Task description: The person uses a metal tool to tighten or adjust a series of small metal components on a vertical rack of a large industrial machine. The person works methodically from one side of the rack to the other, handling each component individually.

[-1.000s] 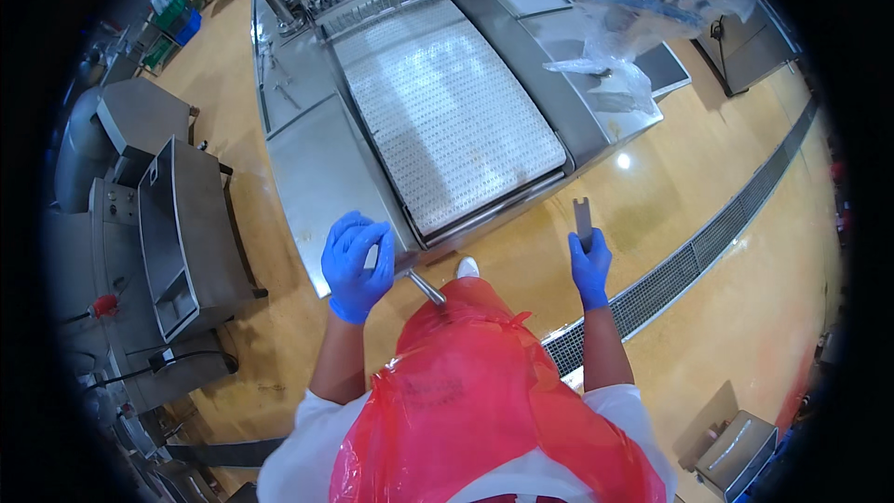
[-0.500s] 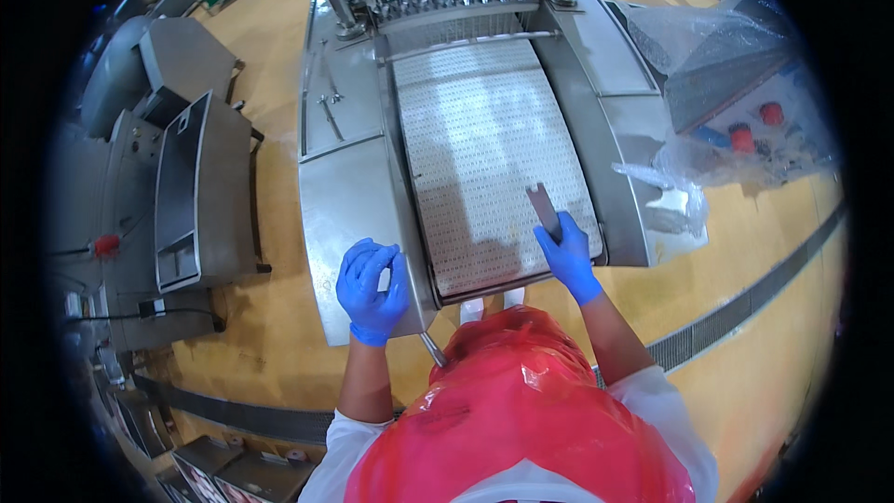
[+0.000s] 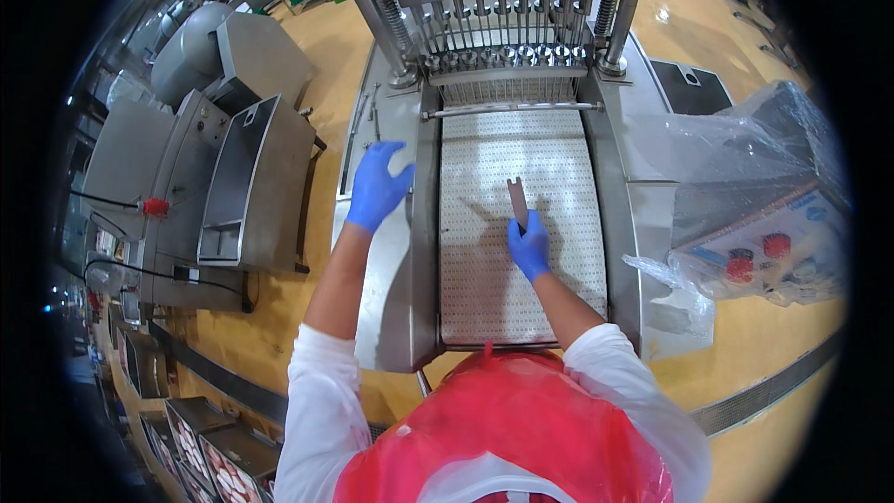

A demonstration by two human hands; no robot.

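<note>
My right hand (image 3: 529, 245), in a blue glove, is closed around a flat, dark grey-brown bar (image 3: 518, 199) with a notch in its far end. It hovers over a white, dimpled conveyor belt (image 3: 475, 289); whether the bar touches the belt I cannot tell. My left hand (image 3: 380, 184), also gloved in blue, reaches over the machine's steel left side, with thumb and fingers apart and nothing visible in them. Past the belt's far end stands a needle head (image 3: 507, 61) with rows of thin needles and springs. Thin metal rods (image 3: 373, 110) lie on the left panel, beyond my left hand.
On the right, a control box (image 3: 759, 242) with red knobs is wrapped in clear plastic. A steel bin-like unit (image 3: 256, 188) stands to the left. A metal crossbar (image 3: 512, 110) spans the belt before the needles. Trays (image 3: 228, 475) with pale pieces sit at the lower left.
Both hands have moved farther forward, the right one also toward the belt's middle with the notched bar. My left hand's curled fingers have opened. The view has tilted up, showing more of the needle head.
</note>
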